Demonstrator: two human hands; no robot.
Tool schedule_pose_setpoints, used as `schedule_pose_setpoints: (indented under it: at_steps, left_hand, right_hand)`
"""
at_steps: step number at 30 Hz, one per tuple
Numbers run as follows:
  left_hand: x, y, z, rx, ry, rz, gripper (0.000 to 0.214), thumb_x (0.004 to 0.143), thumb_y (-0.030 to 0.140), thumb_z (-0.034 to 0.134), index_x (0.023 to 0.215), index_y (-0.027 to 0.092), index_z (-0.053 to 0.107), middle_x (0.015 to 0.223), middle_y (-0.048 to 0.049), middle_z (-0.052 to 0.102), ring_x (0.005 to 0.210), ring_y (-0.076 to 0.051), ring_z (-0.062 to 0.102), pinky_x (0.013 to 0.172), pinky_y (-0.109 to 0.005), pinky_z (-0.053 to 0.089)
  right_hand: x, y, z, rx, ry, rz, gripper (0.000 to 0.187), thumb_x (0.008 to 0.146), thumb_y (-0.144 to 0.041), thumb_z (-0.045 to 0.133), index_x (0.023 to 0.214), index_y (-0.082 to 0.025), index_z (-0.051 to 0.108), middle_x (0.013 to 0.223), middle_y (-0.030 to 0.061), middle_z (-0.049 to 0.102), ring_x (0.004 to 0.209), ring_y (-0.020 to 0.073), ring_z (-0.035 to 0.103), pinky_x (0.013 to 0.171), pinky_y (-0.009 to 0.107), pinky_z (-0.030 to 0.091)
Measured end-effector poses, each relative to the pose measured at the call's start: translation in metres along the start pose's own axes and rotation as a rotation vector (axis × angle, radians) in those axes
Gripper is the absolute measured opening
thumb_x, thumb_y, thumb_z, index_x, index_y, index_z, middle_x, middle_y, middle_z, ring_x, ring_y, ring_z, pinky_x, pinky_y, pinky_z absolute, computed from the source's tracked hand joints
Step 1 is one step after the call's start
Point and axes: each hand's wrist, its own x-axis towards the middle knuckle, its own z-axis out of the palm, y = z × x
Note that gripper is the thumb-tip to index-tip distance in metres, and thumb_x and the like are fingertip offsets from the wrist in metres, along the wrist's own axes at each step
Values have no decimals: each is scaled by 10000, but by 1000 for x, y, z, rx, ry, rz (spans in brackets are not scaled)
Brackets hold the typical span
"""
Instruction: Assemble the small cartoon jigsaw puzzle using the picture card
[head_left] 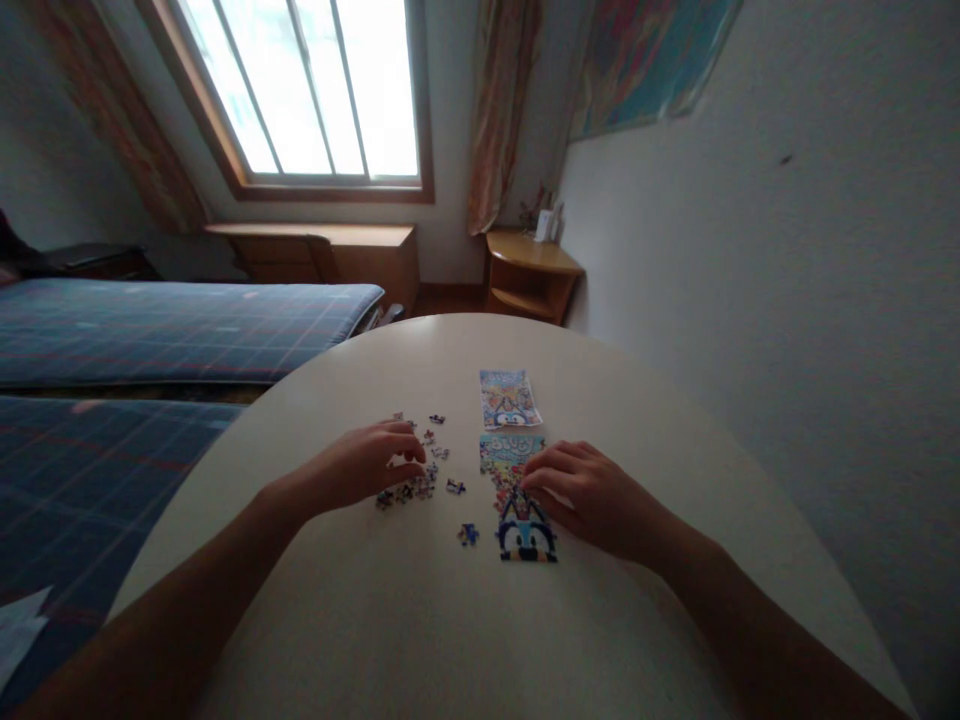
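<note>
A partly assembled colourful jigsaw puzzle (517, 500) lies on the round white table (420, 620). My right hand (592, 495) rests on its right side, fingers curled down onto the pieces. My left hand (367, 465) lies over a scatter of loose puzzle pieces (420, 485), its fingertips pinched together at them; I cannot make out whether a piece is between them. A single loose piece (468, 534) sits apart, in front of the scatter. Beyond the puzzle lies a printed reference picture (508, 398).
The table stands against a white wall (750, 300) on the right. Two beds with blue plaid covers (150, 330) are at the left. A wooden desk (330, 250) sits under the window, and a small corner shelf (532, 275) holds a few items.
</note>
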Motion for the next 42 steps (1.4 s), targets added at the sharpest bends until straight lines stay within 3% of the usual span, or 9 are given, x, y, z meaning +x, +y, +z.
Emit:
schedule_pose_setpoints:
  at_steps: [6, 15, 20, 25, 28, 32, 37, 42]
  left_hand:
    - [2, 3, 7, 27, -25, 5, 162, 910, 360, 634, 1017, 265, 711, 1028, -29, 673, 940, -202, 622, 836, -297, 471]
    - [5, 7, 15, -43, 4, 15, 101, 910, 289, 618, 966, 236, 685, 1039, -43, 676, 981, -215, 618, 908, -331, 470]
    - [4, 3, 17, -22, 32, 19, 137, 897, 318, 640, 1002, 247, 691, 1084, -50, 660, 1047, -228, 613, 1130, -460, 319]
    - [5, -4, 21, -59, 25, -20, 115, 855, 318, 679, 938, 238, 684, 1072, -42, 646, 1080, -238, 602, 1172, -511, 234]
    - [5, -3, 22, -77, 49, -30, 129, 831, 301, 697, 935, 229, 672, 1040, -46, 667, 1070, -244, 600, 1113, -469, 339]
    - [6, 6, 19, -102, 70, -37, 76, 856, 280, 660, 907, 230, 685, 959, -45, 693, 949, -225, 629, 894, -357, 494]
    - [8, 27, 16, -224, 58, -40, 38, 854, 207, 644, 841, 211, 679, 870, -14, 700, 832, -175, 638, 809, -295, 488]
    - [11, 56, 22, -453, 101, -144, 84, 867, 230, 624, 838, 206, 699, 809, 9, 722, 734, -138, 629, 694, -249, 472]
  right_hand:
    - [0, 1, 1, 3, 0, -5, 136, 968, -217, 568, 954, -217, 704, 1039, 48, 741, 960, 191, 657, 871, 367, 448]
    - [2, -2, 0, -2, 0, 4, 121, 951, -205, 587, 932, -221, 706, 1027, 43, 745, 951, 192, 664, 862, 370, 456]
    - [2, -2, 1, 5, 5, 0, 123, 947, -197, 589, 935, -223, 709, 1032, 52, 746, 961, 186, 668, 859, 356, 465]
    - [1, -1, 2, 21, -7, 0, 132, 953, -200, 575, 933, -221, 703, 1046, 48, 740, 972, 186, 661, 883, 366, 460]
    - [1, -1, 2, 25, -15, 3, 131, 954, -200, 573, 943, -221, 701, 1051, 47, 737, 976, 189, 657, 887, 370, 456]
    - [2, -3, 3, 50, -8, -1, 137, 951, -201, 577, 922, -223, 710, 1030, 54, 738, 947, 182, 666, 865, 351, 460]
    - [6, -12, 11, 116, 12, 23, 130, 952, -221, 589, 962, -242, 716, 1007, 41, 740, 951, 182, 661, 897, 362, 446]
    - [11, -37, 20, 240, 134, 174, 188, 893, -208, 656, 1080, -217, 673, 1006, 60, 750, 992, 223, 655, 921, 400, 458]
